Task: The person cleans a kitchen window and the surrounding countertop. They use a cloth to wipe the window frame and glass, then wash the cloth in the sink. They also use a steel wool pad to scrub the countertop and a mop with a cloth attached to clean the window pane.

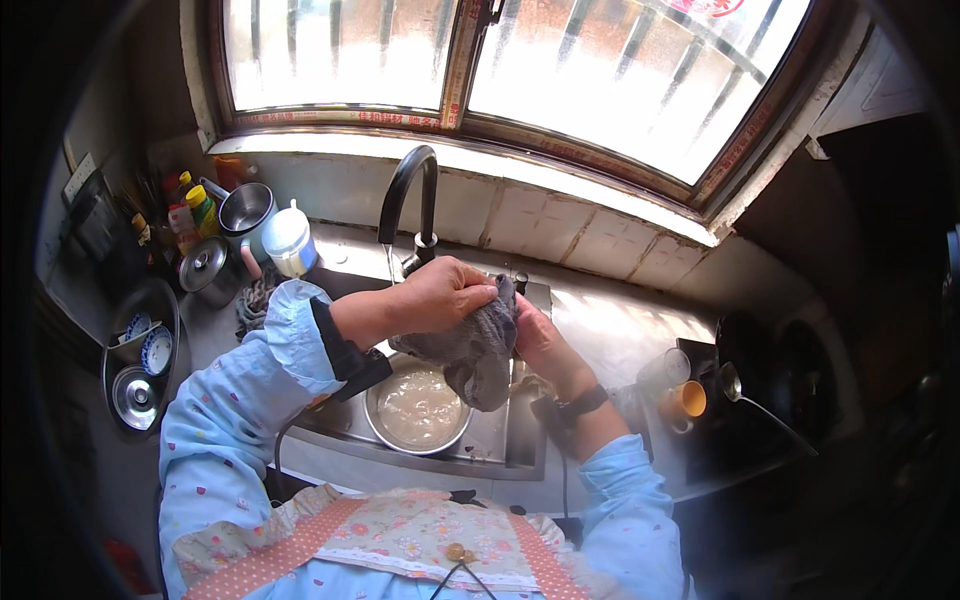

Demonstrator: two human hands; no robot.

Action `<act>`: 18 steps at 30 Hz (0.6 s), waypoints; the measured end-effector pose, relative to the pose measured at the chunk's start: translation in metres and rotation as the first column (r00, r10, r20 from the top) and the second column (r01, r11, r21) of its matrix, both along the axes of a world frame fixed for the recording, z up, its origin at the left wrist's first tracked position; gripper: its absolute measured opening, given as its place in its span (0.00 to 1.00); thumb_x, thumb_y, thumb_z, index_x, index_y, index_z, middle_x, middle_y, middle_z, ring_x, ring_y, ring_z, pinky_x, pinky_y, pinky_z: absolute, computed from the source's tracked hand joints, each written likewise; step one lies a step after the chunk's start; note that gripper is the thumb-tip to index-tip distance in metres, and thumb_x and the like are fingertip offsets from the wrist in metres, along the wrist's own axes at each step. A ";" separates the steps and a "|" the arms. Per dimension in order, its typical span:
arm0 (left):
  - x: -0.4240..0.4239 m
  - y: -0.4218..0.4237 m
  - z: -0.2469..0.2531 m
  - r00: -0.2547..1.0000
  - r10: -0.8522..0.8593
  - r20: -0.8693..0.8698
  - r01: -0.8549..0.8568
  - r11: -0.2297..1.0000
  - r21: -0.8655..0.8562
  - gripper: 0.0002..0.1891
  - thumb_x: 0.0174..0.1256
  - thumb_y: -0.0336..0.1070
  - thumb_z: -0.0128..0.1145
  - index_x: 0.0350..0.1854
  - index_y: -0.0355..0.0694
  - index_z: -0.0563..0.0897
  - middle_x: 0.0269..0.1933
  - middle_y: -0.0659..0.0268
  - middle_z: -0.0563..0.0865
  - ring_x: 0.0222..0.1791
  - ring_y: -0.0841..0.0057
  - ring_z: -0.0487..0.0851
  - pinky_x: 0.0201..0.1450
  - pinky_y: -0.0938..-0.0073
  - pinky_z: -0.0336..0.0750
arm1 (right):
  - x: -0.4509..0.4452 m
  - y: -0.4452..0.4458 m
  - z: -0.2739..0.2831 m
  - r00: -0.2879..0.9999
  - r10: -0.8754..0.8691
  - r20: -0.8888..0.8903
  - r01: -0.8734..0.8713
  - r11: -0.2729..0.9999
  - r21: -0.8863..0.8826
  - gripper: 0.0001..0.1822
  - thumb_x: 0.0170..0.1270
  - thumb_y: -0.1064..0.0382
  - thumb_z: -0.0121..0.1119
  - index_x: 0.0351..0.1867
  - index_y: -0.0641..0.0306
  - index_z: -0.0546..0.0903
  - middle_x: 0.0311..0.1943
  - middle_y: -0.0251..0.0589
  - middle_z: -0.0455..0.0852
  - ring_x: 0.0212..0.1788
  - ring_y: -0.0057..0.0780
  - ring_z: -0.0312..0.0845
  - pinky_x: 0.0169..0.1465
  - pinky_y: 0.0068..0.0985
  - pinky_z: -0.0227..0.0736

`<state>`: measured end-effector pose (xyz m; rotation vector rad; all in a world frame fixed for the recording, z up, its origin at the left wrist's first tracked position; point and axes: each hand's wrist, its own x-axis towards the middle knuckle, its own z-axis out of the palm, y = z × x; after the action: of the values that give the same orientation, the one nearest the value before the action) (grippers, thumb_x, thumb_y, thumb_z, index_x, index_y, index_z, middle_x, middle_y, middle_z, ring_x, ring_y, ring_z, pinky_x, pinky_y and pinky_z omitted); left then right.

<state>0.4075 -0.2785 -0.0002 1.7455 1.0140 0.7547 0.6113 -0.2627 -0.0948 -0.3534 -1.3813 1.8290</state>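
A bunched grey cloth [480, 356] hangs between my hands above the sink. My left hand [442, 296] grips its upper end with thumb and fingers. Against the cloth's right side is my right hand [544, 341]; its fingertips are partly hidden behind the fabric, and it seems to hold the edge. Below the cloth, a round metal basin [418, 442] with cloudy, rippling water stands in the stainless steel sink [525, 450]. A thin stream of water runs from the black faucet [409, 176], behind my left wrist.
At left stand a metal saucepan [247, 208], a lidded pot [206, 266], a white-lidded jug [289, 232], bottles and an oval basket [109, 375] of dishes. At right are a clear cup [667, 367], an orange-lined mug [688, 399] and a metal ladle [765, 409] near the dark stove.
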 end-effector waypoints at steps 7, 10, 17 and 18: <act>0.000 -0.007 0.040 0.927 0.090 -0.365 0.012 0.964 0.267 0.12 0.67 0.38 0.56 0.44 0.37 0.85 0.33 0.59 0.86 0.32 0.73 0.81 0.37 0.73 0.74 | 0.013 0.016 0.002 0.974 -0.204 0.098 0.217 0.964 -0.155 0.13 0.71 0.61 0.50 0.49 0.68 0.78 0.41 0.32 0.84 0.40 0.16 0.78 0.47 0.18 0.73; 0.000 -0.008 0.054 0.801 0.149 -0.580 0.090 0.928 0.362 0.11 0.64 0.40 0.58 0.39 0.38 0.86 0.32 0.55 0.84 0.33 0.62 0.81 0.38 0.68 0.75 | 0.020 0.020 0.004 0.951 -0.292 0.097 0.306 0.928 -0.210 0.12 0.71 0.65 0.50 0.49 0.69 0.77 0.41 0.37 0.84 0.41 0.19 0.79 0.47 0.22 0.75; 0.018 -0.006 0.119 0.621 0.203 -0.757 0.244 0.868 0.433 0.10 0.54 0.42 0.66 0.32 0.41 0.87 0.31 0.59 0.86 0.35 0.62 0.85 0.39 0.68 0.77 | 0.037 0.044 -0.033 0.843 -0.537 0.023 0.520 0.804 -0.288 0.11 0.70 0.65 0.50 0.48 0.69 0.76 0.40 0.41 0.84 0.39 0.27 0.81 0.46 0.26 0.78; 0.017 -0.005 0.129 0.588 0.212 -0.781 0.249 0.871 0.424 0.10 0.54 0.41 0.66 0.31 0.41 0.86 0.32 0.59 0.87 0.36 0.62 0.85 0.39 0.68 0.77 | 0.036 0.046 -0.038 0.829 -0.559 0.008 0.533 0.786 -0.315 0.11 0.70 0.66 0.49 0.48 0.70 0.76 0.40 0.41 0.84 0.39 0.28 0.81 0.46 0.27 0.78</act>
<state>0.4247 -0.2836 0.1290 2.6808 1.4807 0.1221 0.6473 -0.2165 -0.1331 -0.7457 -0.8077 1.5298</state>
